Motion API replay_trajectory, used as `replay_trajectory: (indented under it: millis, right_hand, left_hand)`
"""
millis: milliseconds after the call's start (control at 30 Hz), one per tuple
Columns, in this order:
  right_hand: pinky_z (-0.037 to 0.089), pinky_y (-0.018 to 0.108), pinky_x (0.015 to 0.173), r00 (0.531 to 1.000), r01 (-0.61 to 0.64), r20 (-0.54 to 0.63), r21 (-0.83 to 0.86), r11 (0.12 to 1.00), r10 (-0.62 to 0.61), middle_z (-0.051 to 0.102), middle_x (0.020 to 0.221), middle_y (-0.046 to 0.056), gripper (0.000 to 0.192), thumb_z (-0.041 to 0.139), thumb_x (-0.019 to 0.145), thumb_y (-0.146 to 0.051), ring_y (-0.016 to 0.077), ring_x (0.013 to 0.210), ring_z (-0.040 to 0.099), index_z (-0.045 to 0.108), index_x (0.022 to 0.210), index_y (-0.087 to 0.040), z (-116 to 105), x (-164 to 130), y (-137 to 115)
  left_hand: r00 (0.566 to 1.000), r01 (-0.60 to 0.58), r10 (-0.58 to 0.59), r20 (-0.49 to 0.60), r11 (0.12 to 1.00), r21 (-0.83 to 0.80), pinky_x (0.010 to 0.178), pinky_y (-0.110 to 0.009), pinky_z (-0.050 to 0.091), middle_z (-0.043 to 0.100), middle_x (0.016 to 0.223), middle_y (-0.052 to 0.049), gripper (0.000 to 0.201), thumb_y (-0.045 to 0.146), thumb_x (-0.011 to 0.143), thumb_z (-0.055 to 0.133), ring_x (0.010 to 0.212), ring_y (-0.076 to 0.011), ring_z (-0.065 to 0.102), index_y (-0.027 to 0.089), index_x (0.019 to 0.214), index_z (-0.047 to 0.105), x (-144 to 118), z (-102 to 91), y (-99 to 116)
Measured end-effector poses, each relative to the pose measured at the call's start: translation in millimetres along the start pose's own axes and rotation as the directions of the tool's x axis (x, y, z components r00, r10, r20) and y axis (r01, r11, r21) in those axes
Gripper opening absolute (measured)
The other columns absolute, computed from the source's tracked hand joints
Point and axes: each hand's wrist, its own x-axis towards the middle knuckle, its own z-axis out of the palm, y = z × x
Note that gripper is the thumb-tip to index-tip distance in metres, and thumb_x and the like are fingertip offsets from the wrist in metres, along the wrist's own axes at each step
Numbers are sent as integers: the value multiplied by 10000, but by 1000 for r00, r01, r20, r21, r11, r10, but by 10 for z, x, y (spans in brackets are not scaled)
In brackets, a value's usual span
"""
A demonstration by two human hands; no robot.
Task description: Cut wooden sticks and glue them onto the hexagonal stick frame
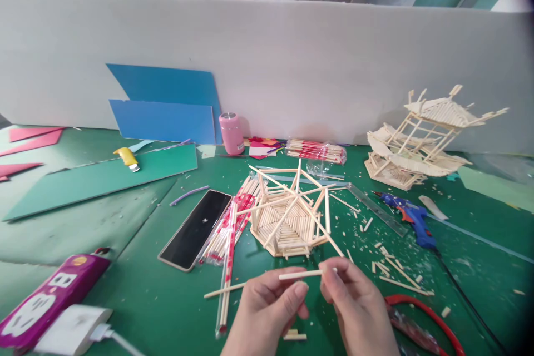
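1. The left hand [267,303] and the right hand [354,300] meet low in the head view, each pinching 1 end of a short wooden stick [301,274] held level between them.
2. The left fingers [292,292] close on the stick's left end; the right fingers [334,278] close on its right end.
3. The stick hangs above the green tabletop [158,289], just in front of a hexagonal stick model [290,217], without touching it.
4. The model sits on the tabletop, its base laid in rows of sticks, with loose sticks leaning up out of it.
5. Left of the model lies a bundle of chopsticks in red-printed wrappers [231,222], and beside that a black phone [196,228], screen up.
6. Stick offcuts [392,267] and chips are scattered to the right, near a blue glue gun [411,219] and a clear ruler [375,208].
7. A finished stick pavilion [421,139] stands well apart, at the back right by the white wall.
8. A pink cylinder [232,133] stands at the back, beside blue sheets [167,105] leaning on the wall.
9. 2 tiny stick pieces [294,335] lie below the left hand.
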Motion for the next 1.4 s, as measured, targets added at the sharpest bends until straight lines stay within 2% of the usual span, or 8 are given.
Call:
replay_trajectory:
  millis: [167, 233, 367, 533, 733, 1033, 1267, 1400]
  right_hand:
    - [408, 186, 492, 996, -84, -31, 98, 992, 88, 568, 540, -27, 243, 689, 691, -422, 99, 518, 509, 624, 668, -189, 101, 10, 32]
    - [447, 209, 534, 994, -113, 16, 131, 985, 112, 612, 594, -12, 225, 691, 691, -418, 120, 566, 553, 632, 710, -202, 97, 26, 55]
    - [480, 229, 569, 988, -136, 89, 155, 979, 123, 636, 679, 2, 268, 699, 684, -416, 133, 619, 576, 650, 874, -232, 75, 40, 82]
    - [422, 180, 481, 987, -146, -44, 126, 981, 153, 598, 640, -4, 260, 706, 672, -423, 107, 569, 528, 655, 812, -209, 58, 16, 113]
    - [411, 181, 490, 993, -118, 34, 110, 987, 115, 540, 599, -29, 218, 698, 692, -403, 96, 540, 493, 611, 717, -205, -10, 64, 170]
    - [384, 157, 543, 977, -145, 170, 86, 986, 128, 541, 663, -27, 211, 634, 754, -419, 80, 592, 456, 616, 754, -209, 87, 58, 122]
    - [355, 148, 515, 980, -152, 148, 128, 980, 133, 496, 628, -37, 220, 642, 742, -419, 67, 538, 354, 620, 713, -203, 145, 44, 79]
    - [352, 151, 520, 979, -156, 148, 120, 981, 138, 503, 641, -35, 198, 627, 760, -409, 74, 558, 369, 623, 754, -211, 103, 61, 114]
  left_hand:
    - [996, -55, 39, -75, 974, -220, 413, -166, 255, 602, 537, -1, 308, 395, 596, 775, 401, -29, 378, 151, 777, 727, 70, 154, -45]
    - [992, -90, 65, -108, 965, -247, 432, -177, 281, 602, 532, -5, 289, 374, 593, 781, 417, -40, 396, 144, 762, 730, 89, 188, -31]
    - [982, -136, 96, -165, 958, -251, 458, -174, 299, 585, 514, -5, 229, 333, 613, 774, 457, -52, 403, 120, 672, 717, 139, 225, 44]
    - [981, -99, 52, -188, 963, -250, 427, -149, 234, 511, 431, 25, 275, 314, 673, 731, 409, -27, 326, 97, 539, 627, 200, 294, 122]
    - [980, -100, 58, -192, 971, -217, 442, -155, 258, 496, 412, 29, 324, 316, 719, 690, 416, -39, 329, 108, 498, 576, 229, 324, 133]
    - [971, -163, 116, -211, 962, -221, 486, -174, 348, 462, 416, 40, 358, 295, 714, 688, 448, -68, 395, 131, 446, 517, 226, 375, 144]
    - [966, -190, 151, -208, 965, -183, 508, -188, 375, 461, 431, 40, 367, 309, 741, 663, 463, -81, 416, 142, 456, 502, 269, 344, 97]
    - [966, -189, 157, -207, 972, -142, 535, -189, 380, 454, 445, 41, 379, 310, 746, 658, 491, -84, 416, 144, 452, 486, 275, 335, 82]
